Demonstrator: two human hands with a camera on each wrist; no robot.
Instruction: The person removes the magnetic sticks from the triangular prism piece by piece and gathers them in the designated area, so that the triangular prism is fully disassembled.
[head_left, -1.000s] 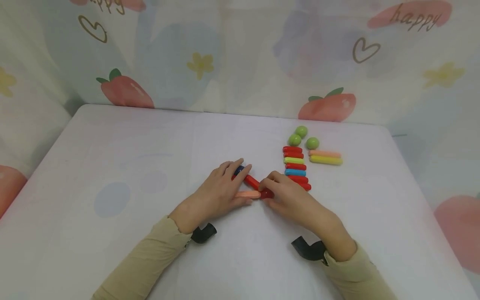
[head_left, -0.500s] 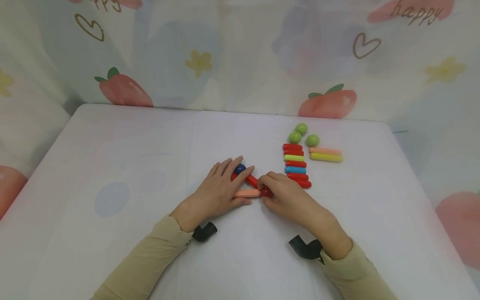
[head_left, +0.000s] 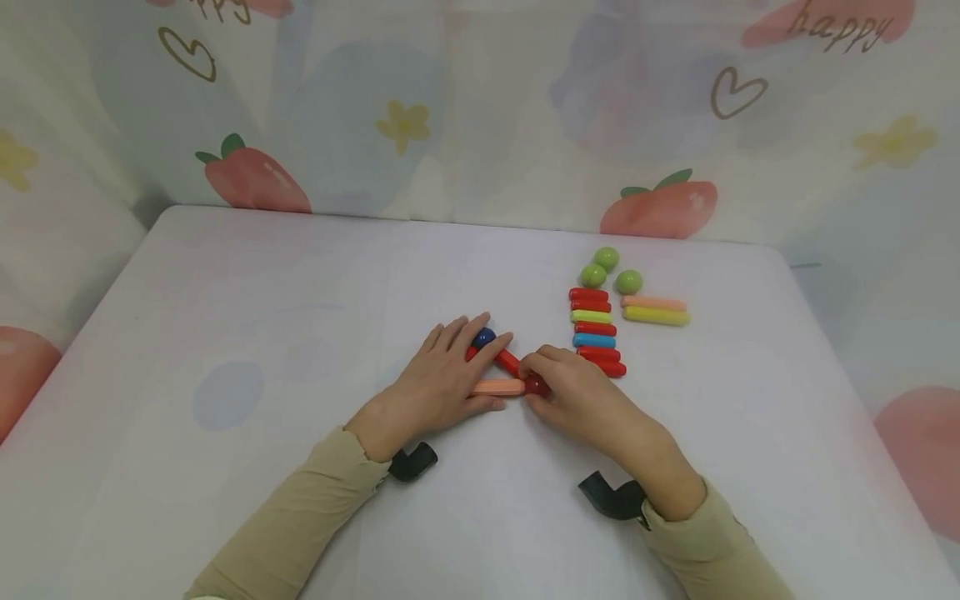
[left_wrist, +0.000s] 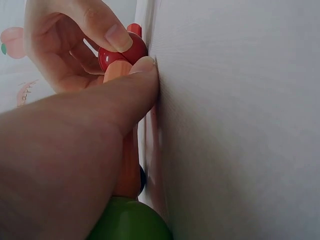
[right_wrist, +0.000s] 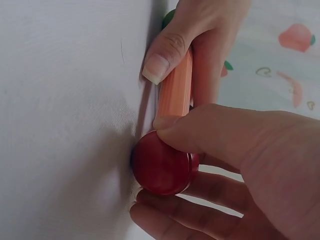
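Note:
A triangle of magnetic sticks and balls lies on the table beneath my hands. My left hand (head_left: 442, 375) spreads over it and holds the peach stick (head_left: 498, 387), thumb on one side and fingers on the other. Its fingertips lie by a dark blue ball (head_left: 484, 337) and a red stick (head_left: 507, 362). My right hand (head_left: 577, 392) pinches the dark red ball (right_wrist: 162, 162) between thumb and fingers, where the peach and red sticks meet. A green ball (left_wrist: 130, 220) sits at the peach stick's other end, hidden by my left hand in the head view.
Right of the hands lies a column of short sticks, mostly red, with a blue stick (head_left: 594, 341) and a lime stick (head_left: 591, 317). Beyond are several green balls (head_left: 629, 282). A longer yellow stick (head_left: 656, 316) and peach stick (head_left: 654, 302) lie beside the column.
Both hands keep their hold on the triangle. Slightly more of the dark blue ball shows beside the left fingers; the loose sticks and balls stay where they were.

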